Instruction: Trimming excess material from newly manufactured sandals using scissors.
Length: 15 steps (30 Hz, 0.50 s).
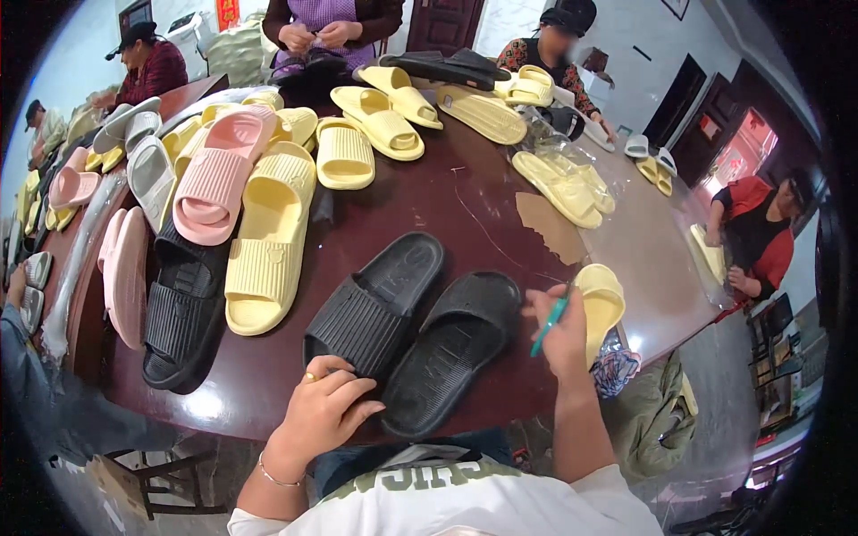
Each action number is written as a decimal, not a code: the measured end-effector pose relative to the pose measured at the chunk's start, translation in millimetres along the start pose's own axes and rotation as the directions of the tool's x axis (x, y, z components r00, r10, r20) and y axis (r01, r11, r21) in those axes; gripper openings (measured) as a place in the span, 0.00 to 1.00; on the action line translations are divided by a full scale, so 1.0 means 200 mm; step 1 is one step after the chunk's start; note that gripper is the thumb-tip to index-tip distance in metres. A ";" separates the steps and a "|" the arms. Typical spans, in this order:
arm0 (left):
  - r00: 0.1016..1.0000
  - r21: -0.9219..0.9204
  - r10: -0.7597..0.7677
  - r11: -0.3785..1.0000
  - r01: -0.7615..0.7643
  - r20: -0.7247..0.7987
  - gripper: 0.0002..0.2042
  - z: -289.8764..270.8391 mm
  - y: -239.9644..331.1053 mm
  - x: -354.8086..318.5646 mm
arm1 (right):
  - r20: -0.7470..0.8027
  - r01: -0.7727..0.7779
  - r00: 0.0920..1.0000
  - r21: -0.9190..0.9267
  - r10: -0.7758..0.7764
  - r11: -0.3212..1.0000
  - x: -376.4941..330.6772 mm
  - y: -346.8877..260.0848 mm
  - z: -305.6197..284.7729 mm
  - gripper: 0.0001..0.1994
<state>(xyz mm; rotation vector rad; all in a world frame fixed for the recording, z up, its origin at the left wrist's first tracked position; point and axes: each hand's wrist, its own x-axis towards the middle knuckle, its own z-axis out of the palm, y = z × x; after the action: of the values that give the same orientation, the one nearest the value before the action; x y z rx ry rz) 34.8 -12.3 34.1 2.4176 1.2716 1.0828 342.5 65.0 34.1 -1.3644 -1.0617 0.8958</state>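
Observation:
Two black slide slippers lie side by side at the table's near edge, a ribbed one [362, 308] on the left and a smooth-strapped one [456, 353] on the right. At the near end of the ribbed slipper, my left hand [331, 399] has its fingers bent against the toe; part of the toe is hidden under them. My right hand [561, 335] is closed around a slim teal tool [549, 323], whose exact kind I cannot make out. It is just right of the smooth black slipper. Beyond that hand lies a yellow slipper [599, 304].
Pink slippers [214, 174], yellow slippers [273, 232] and another black slipper [183, 304] are piled on the left. Yellow slippers in clear plastic [572, 188] lie farther right. A brown paper piece [547, 228] is on the table [420, 205]. Several people work around it.

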 end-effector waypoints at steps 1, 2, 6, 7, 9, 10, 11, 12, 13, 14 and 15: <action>0.999 -0.022 -0.026 0.999 0.027 0.021 0.11 -0.02 -0.01 -0.02 | -0.002 0.076 0.997 -0.104 -0.076 0.992 0.02 0.03 0.01 0.14; 0.998 -0.047 -0.049 0.998 0.051 0.045 0.11 -0.03 -0.02 -0.03 | 0.000 0.147 0.989 -0.208 -0.151 0.967 0.05 0.07 0.01 0.15; 0.998 -0.111 -0.062 0.992 0.063 0.015 0.12 -0.08 -0.10 -0.15 | 0.021 0.167 0.985 -0.397 -0.173 0.902 0.09 0.04 0.07 0.17; 0.998 -0.136 -0.054 0.989 0.052 -0.013 0.12 -0.08 -0.11 -0.17 | 0.021 0.143 0.989 -0.444 -0.149 0.885 0.10 0.02 0.08 0.18; 0.999 -0.141 -0.037 0.989 0.033 -0.031 0.13 -0.09 -0.11 -0.19 | -0.004 0.116 0.991 -0.465 -0.133 0.877 0.16 0.05 0.06 0.19; 0.998 -0.142 -0.029 0.990 0.021 -0.053 0.15 -0.09 -0.11 -0.20 | -0.019 0.093 0.993 -0.486 -0.117 0.869 0.20 0.07 0.04 0.20; 0.997 -0.144 -0.020 0.990 0.009 -0.075 0.16 -0.09 -0.10 -0.20 | -0.034 0.070 0.994 -0.505 -0.101 0.860 0.21 0.08 0.03 0.20; 0.997 -0.141 -0.017 0.990 0.006 -0.074 0.16 -0.10 -0.10 -0.21 | -0.036 0.071 0.994 -0.502 -0.102 0.862 0.22 0.07 0.04 0.20; 0.998 -0.116 -0.023 0.993 0.016 -0.060 0.17 -0.09 -0.11 -0.22 | -0.011 0.023 0.999 -0.440 -0.031 0.898 0.22 0.06 0.05 0.21; 0.998 -0.093 -0.029 0.995 0.025 -0.046 0.18 -0.09 -0.11 -0.23 | 0.018 -0.029 0.999 -0.377 0.039 0.926 0.22 0.05 0.05 0.22; 0.999 -0.069 -0.037 0.997 0.035 -0.033 0.20 -0.09 -0.12 -0.23 | 0.053 -0.084 0.993 -0.316 0.106 0.945 0.22 0.04 0.06 0.23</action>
<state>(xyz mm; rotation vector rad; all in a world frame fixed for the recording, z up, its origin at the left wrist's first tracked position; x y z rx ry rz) -9.1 -36.5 11.6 2.3268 1.2619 1.1440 345.3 110.8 27.6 -1.6695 -1.2394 0.8754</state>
